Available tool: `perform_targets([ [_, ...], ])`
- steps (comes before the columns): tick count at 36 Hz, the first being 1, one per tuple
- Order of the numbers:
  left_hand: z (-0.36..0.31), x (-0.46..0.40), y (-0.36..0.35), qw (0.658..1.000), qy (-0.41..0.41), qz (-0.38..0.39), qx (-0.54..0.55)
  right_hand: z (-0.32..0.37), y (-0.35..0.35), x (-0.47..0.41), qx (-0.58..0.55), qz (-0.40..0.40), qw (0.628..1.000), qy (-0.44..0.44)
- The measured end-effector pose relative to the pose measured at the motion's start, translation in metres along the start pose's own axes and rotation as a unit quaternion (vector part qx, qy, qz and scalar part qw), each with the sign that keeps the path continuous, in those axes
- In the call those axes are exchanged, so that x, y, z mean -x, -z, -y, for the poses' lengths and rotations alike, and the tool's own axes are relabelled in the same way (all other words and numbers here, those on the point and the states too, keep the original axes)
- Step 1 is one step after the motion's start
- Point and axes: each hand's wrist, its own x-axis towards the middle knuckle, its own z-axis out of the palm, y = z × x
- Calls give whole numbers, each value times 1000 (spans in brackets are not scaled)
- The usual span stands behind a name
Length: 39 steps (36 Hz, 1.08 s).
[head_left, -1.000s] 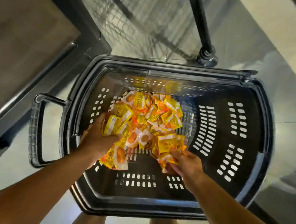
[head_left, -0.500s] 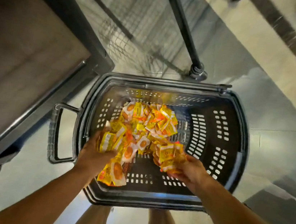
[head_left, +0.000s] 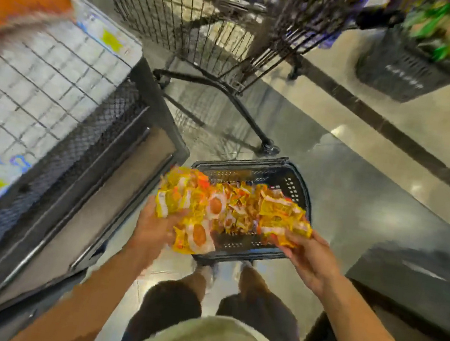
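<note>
A heap of small yellow and orange snack packets (head_left: 230,211) hangs in the air between my two hands, above a black plastic shopping basket (head_left: 299,185) that stands on the floor. My left hand (head_left: 153,226) grips the left end of the heap from below. My right hand (head_left: 308,255) grips the right end. The packets hide most of the basket's inside.
A dark display stand (head_left: 95,187) with a wire rack of white packs (head_left: 45,72) stands to the left. A wire shopping trolley (head_left: 203,24) is ahead, and a grey basket of goods (head_left: 408,71) sits at the far right. A dark counter (head_left: 409,283) is on my right.
Both hands have lifted the packets out of the basket and up towards me. The view has risen, so the basket now looks smaller and farther below.
</note>
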Motion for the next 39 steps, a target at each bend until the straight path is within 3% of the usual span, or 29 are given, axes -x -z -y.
perform_targets([
  [4,-24,56,23,997,-27,62,40,-4,-15,62,-45,-16,998,30],
  [9,-33,104,48,996,-30,60,62,-16,-29,127,-81,3,996,44],
  [19,-9,173,80,987,-54,78,127,-32,-46,191,-44,39,997,46],
  [24,8,210,94,979,-93,28,179,-34,-51,190,22,52,998,28],
  [29,29,253,107,960,-140,-55,236,-35,-71,190,112,124,986,25],
  [39,115,347,131,892,-183,-250,328,-63,-135,218,218,268,937,-47],
])
